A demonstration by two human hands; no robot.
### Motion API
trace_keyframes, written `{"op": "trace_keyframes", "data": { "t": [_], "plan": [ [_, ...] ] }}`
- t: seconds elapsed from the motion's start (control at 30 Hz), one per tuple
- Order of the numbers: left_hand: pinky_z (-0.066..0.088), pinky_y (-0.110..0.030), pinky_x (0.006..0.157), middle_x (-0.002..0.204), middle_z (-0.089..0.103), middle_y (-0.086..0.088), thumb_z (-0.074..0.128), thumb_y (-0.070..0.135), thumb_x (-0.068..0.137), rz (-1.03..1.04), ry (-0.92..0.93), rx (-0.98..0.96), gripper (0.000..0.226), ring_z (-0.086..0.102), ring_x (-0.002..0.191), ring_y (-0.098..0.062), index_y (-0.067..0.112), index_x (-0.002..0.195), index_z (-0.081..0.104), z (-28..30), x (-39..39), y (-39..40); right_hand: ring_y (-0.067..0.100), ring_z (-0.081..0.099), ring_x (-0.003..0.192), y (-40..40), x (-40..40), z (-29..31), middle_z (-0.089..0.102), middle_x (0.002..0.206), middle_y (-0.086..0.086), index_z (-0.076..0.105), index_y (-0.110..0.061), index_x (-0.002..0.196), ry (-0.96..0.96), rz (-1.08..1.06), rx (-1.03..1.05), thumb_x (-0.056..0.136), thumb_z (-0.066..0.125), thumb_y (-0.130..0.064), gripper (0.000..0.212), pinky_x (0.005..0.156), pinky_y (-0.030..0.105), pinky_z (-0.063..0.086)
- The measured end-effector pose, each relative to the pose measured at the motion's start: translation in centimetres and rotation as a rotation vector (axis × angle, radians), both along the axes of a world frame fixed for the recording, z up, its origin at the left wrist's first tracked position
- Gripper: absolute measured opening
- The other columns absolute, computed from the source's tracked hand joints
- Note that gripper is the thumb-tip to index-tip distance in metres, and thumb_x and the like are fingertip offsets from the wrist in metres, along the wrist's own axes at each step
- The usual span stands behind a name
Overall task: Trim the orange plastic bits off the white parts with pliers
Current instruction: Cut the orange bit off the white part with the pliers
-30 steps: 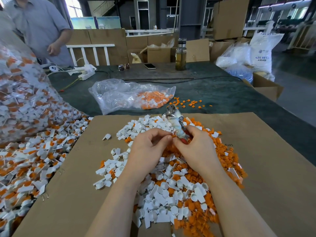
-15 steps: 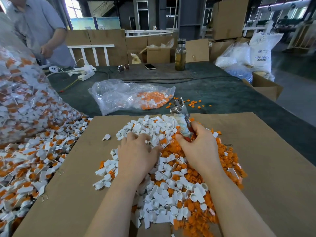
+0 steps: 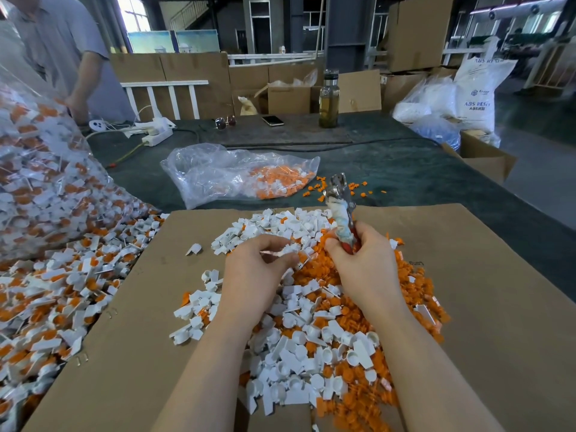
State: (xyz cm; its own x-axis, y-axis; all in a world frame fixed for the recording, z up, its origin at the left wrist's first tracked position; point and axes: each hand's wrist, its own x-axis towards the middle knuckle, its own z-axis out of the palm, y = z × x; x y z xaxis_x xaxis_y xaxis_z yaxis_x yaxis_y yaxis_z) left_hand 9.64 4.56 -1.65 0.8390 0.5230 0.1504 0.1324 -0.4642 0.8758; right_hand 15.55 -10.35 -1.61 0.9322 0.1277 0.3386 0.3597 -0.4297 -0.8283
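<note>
- Half a second ago the left hand [image 3: 254, 272] lay flat in the pile; it now sits raised a little, fingers curled, pinching a white part [image 3: 280, 253] between thumb and fingertips.
- Right hand [image 3: 363, 260] grips the pliers [image 3: 341, 210] by their cloth-wrapped, red-tipped handles, the metal head pointing up and away from the person; whether the jaws are parted cannot be told.
- Readable writing: a white sack [image 3: 475, 92] at the far right says "ABS RESIN".
- Mixed pile of white parts and orange bits [image 3: 314, 332] lies on a cardboard sheet [image 3: 486, 307], under both forearms.
- Clear bag [image 3: 237, 174] beyond the cardboard holds orange bits, with a few loose ones scattered beside it on the dark table [image 3: 405, 169].
- Large clear bag [image 3: 37, 169] at the left is packed with untrimmed white-and-orange parts, and more spill out below it.
- Farther back stand a bottle [image 3: 328, 99], a phone [image 3: 272, 120], sunglasses [image 3: 225, 122] and a power strip [image 3: 157, 135].
- Another person [image 3: 62, 51] stands at the table's far left corner.
</note>
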Motion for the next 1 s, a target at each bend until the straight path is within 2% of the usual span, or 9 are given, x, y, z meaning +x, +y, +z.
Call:
{"op": "trace_keyframes", "data": {
  "t": [0.1, 0.17, 0.23, 0.3, 0.43, 0.57, 0.73, 0.87, 1.0],
  "plan": [
    [0.054, -0.018, 0.068, 0.08, 0.074, 0.016, 0.082, 0.027, 0.08, -0.077, -0.05, -0.098, 0.019, 0.067, 0.074, 0.005, 0.034, 0.094, 0.072, 0.3, -0.1, -0.3, -0.009, 0.058, 0.062, 0.0, -0.1, 0.2, 0.062, 0.074, -0.013, 0.058, -0.035, 0.093, 0.037, 0.037, 0.107, 0.09, 0.065, -0.029, 0.009, 0.045, 0.008, 0.041],
    [0.052, -0.014, 0.063, 0.079, 0.074, 0.016, 0.084, 0.024, 0.078, -0.11, -0.061, -0.141, 0.019, 0.069, 0.073, 0.001, 0.033, 0.091, 0.072, 0.5, -0.1, -0.5, -0.008, 0.059, 0.065, 0.0, -0.2, 0.3, 0.062, 0.074, -0.014, 0.06, -0.035, 0.094, 0.055, 0.051, 0.152, 0.09, 0.065, -0.029, 0.009, 0.048, 0.013, 0.047],
    [0.05, -0.014, 0.058, 0.076, 0.074, 0.011, 0.087, 0.028, 0.074, -0.093, -0.075, -0.161, 0.019, 0.069, 0.07, -0.005, 0.031, 0.086, 0.072, 0.5, -0.1, -0.7, -0.004, 0.058, 0.059, -0.1, -0.3, 0.3, 0.063, 0.07, -0.015, 0.06, -0.035, 0.09, 0.068, 0.061, 0.189, 0.09, 0.065, -0.03, 0.008, 0.05, 0.02, 0.048],
    [0.052, -0.015, 0.058, 0.077, 0.073, 0.007, 0.088, 0.032, 0.071, -0.069, -0.095, -0.18, 0.021, 0.069, 0.069, -0.009, 0.03, 0.086, 0.073, 0.5, -0.1, -0.8, -0.002, 0.056, 0.053, -0.2, -0.3, 0.4, 0.063, 0.07, -0.021, 0.06, -0.034, 0.087, 0.076, 0.075, 0.212, 0.09, 0.065, -0.03, 0.007, 0.049, 0.02, 0.045],
    [0.057, -0.018, 0.066, 0.085, 0.075, 0.009, 0.084, 0.029, 0.076, -0.121, -0.139, -0.261, 0.021, 0.072, 0.075, -0.007, 0.034, 0.095, 0.076, 0.7, -0.2, -1.1, -0.004, 0.058, 0.061, -0.2, -0.6, 0.6, 0.063, 0.076, -0.026, 0.06, -0.034, 0.085, 0.053, 0.102, 0.229, 0.09, 0.066, -0.03, 0.008, 0.049, 0.011, 0.044],
    [0.058, -0.019, 0.075, 0.097, 0.077, 0.004, 0.078, 0.013, 0.084, -0.18, -0.199, -0.393, 0.023, 0.074, 0.083, -0.009, 0.03, 0.099, 0.076, 1.0, -0.4, -1.2, -0.002, 0.059, 0.075, -0.1, -0.7, 0.7, 0.065, 0.08, -0.017, 0.063, -0.03, 0.088, 0.045, 0.116, 0.237, 0.089, 0.067, -0.029, 0.005, 0.058, 0.003, 0.042],
    [0.056, -0.018, 0.071, 0.1, 0.07, -0.024, 0.076, -0.002, 0.08, -0.192, -0.277, -0.578, 0.023, 0.074, 0.082, -0.018, 0.019, 0.088, 0.078, 1.4, -0.6, -1.3, 0.004, 0.06, 0.074, -0.1, -0.9, 0.8, 0.066, 0.075, -0.006, 0.063, -0.03, 0.086, 0.028, 0.137, 0.271, 0.089, 0.068, -0.026, 0.007, 0.057, 0.005, 0.044],
    [0.059, -0.024, 0.078, 0.092, 0.073, -0.014, 0.081, 0.007, 0.077, -0.217, -0.265, -0.588, 0.023, 0.074, 0.089, -0.025, 0.024, 0.092, 0.08, 1.3, -0.5, -1.1, -0.005, 0.06, 0.079, -0.1, -1.0, 1.0, 0.067, 0.079, -0.016, 0.062, -0.034, 0.086, 0.038, 0.158, 0.283, 0.09, 0.067, -0.024, 0.012, 0.06, 0.001, 0.042],
    [0.058, -0.021, 0.078, 0.094, 0.077, -0.008, 0.075, 0.007, 0.084, -0.236, -0.261, -0.594, 0.023, 0.074, 0.093, -0.021, 0.023, 0.099, 0.078, 1.2, -0.5, -1.1, -0.006, 0.061, 0.081, -0.1, -1.0, 1.0, 0.065, 0.085, -0.024, 0.061, -0.036, 0.086, 0.044, 0.173, 0.299, 0.09, 0.067, -0.025, 0.013, 0.061, 0.0, 0.042]
  ]
}}
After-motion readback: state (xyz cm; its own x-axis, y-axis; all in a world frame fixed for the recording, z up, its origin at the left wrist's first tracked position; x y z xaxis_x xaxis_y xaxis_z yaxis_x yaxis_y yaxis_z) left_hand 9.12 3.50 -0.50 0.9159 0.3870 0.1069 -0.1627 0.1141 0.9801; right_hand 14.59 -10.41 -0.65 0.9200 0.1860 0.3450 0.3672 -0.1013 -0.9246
